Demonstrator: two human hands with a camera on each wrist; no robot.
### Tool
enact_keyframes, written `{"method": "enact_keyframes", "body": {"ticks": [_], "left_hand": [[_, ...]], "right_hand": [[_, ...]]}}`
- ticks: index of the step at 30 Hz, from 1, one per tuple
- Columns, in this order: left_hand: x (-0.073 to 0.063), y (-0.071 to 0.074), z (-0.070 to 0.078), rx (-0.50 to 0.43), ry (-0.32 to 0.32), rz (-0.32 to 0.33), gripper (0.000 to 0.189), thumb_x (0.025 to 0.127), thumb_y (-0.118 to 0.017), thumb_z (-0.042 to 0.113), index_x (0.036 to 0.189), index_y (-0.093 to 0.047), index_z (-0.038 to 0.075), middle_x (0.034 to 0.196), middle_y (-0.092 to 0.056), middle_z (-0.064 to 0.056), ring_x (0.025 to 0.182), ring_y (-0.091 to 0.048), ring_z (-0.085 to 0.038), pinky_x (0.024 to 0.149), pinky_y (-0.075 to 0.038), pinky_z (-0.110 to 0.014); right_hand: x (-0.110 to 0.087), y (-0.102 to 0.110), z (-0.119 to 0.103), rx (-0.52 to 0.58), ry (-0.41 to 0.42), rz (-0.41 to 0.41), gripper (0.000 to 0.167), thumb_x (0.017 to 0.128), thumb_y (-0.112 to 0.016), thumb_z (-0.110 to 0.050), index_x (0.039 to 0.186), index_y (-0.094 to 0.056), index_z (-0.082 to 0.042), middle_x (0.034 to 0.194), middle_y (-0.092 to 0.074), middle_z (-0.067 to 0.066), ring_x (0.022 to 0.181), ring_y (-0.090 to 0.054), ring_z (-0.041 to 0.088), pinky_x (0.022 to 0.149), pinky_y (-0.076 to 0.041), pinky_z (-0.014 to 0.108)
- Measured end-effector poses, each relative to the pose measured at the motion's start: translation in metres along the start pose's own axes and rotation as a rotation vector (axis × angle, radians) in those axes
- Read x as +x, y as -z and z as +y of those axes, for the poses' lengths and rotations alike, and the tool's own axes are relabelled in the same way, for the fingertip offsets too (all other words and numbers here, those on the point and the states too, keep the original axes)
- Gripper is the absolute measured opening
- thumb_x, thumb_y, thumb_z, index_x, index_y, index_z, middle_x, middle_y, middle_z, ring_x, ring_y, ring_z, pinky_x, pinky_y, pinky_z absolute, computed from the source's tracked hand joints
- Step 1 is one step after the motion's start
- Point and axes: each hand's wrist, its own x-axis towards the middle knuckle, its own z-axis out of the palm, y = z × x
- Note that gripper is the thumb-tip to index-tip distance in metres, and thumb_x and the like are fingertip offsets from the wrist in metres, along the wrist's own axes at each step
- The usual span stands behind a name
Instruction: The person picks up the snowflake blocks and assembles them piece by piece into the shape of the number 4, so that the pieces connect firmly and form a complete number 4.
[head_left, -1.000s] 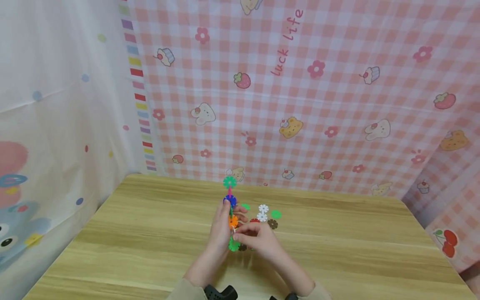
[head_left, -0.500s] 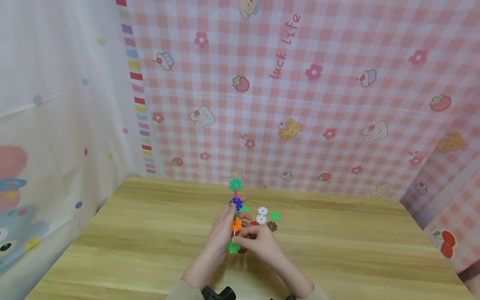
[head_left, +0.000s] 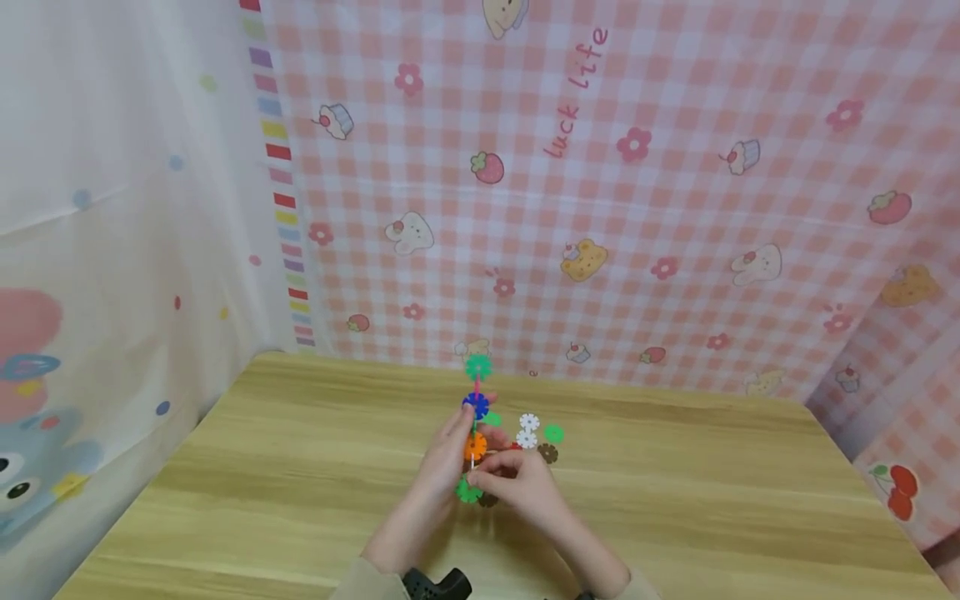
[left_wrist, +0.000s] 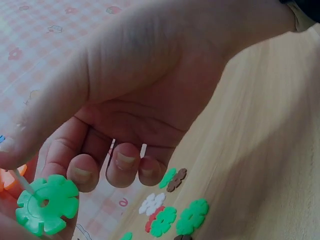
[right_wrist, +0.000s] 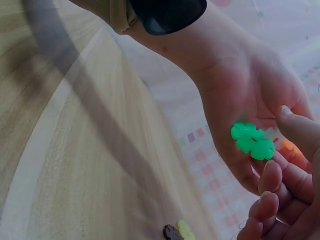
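A chain of notched plastic snowflake discs stands up between the two hands. From its top in the head view come a teal disc (head_left: 478, 367), a pink one edge-on, a blue disc (head_left: 476, 406), an orange disc (head_left: 476, 447), a white disc (head_left: 472, 463) edge-on and a green disc (head_left: 469, 490). My left hand (head_left: 441, 467) grips the chain, thumb at the blue disc. My right hand (head_left: 525, 483) has thumb and forefinger pinched at the white disc, just above the green one. Both wrist views show that green disc (left_wrist: 47, 205) close up, joined to the white one.
Loose discs lie on the wooden table (head_left: 675, 500) beyond the hands: white discs (head_left: 528, 430), a green disc (head_left: 553, 433), a brown disc (head_left: 548, 453). In the right wrist view, a yellow disc (right_wrist: 185, 230) lies beside a dark brown one. A checked curtain (head_left: 585, 200) hangs behind.
The chain's upper end has tipped slightly to the right, so it now stands nearer upright over the green disc. Both hands keep their hold, with only small shifts.
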Motion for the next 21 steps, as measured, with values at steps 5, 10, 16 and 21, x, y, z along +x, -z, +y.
{"method": "enact_keyframes", "body": {"ticks": [5, 10, 16, 21], "left_hand": [[0.0, 0.0, 0.0, -0.042, -0.009, 0.069, 0.048, 0.103, -0.037, 0.047, 0.136, -0.054, 0.017, 0.084, -0.064, -0.005, 0.078, -0.064, -0.019, 0.073, -0.049, -0.031], [0.002, 0.003, 0.003, -0.06, -0.028, 0.095, 0.047, 0.104, -0.036, 0.045, 0.135, -0.054, 0.014, 0.078, -0.059, -0.002, 0.072, -0.062, -0.017, 0.073, -0.051, -0.031], [0.001, 0.004, 0.003, -0.067, -0.008, 0.092, 0.049, 0.104, -0.035, 0.045, 0.138, -0.051, 0.014, 0.075, -0.054, -0.001, 0.066, -0.061, -0.016, 0.063, -0.053, -0.029], [0.0, 0.004, 0.003, -0.049, 0.0, 0.08, 0.05, 0.103, -0.036, 0.047, 0.139, -0.05, 0.015, 0.076, -0.055, -0.001, 0.06, -0.056, -0.012, 0.052, -0.049, -0.022]], "right_hand": [[0.001, 0.001, 0.003, -0.008, 0.01, -0.031, 0.018, 0.084, -0.075, -0.012, 0.088, -0.073, 0.005, 0.076, -0.069, 0.007, 0.064, -0.056, 0.007, 0.059, -0.048, 0.019], [0.005, 0.007, 0.009, -0.102, 0.032, -0.157, 0.018, 0.084, -0.076, -0.017, 0.089, -0.074, 0.001, 0.075, -0.068, 0.001, 0.062, -0.053, 0.004, 0.057, -0.045, 0.018], [0.006, 0.032, 0.01, -0.125, 0.011, -0.292, 0.023, 0.086, -0.073, -0.018, 0.098, -0.073, 0.002, 0.084, -0.07, 0.004, 0.067, -0.055, 0.008, 0.06, -0.047, 0.022], [0.007, 0.056, 0.009, -0.106, -0.069, -0.236, 0.029, 0.088, -0.07, -0.019, 0.105, -0.069, 0.005, 0.09, -0.069, 0.004, 0.076, -0.059, 0.019, 0.067, -0.052, 0.031]]}}
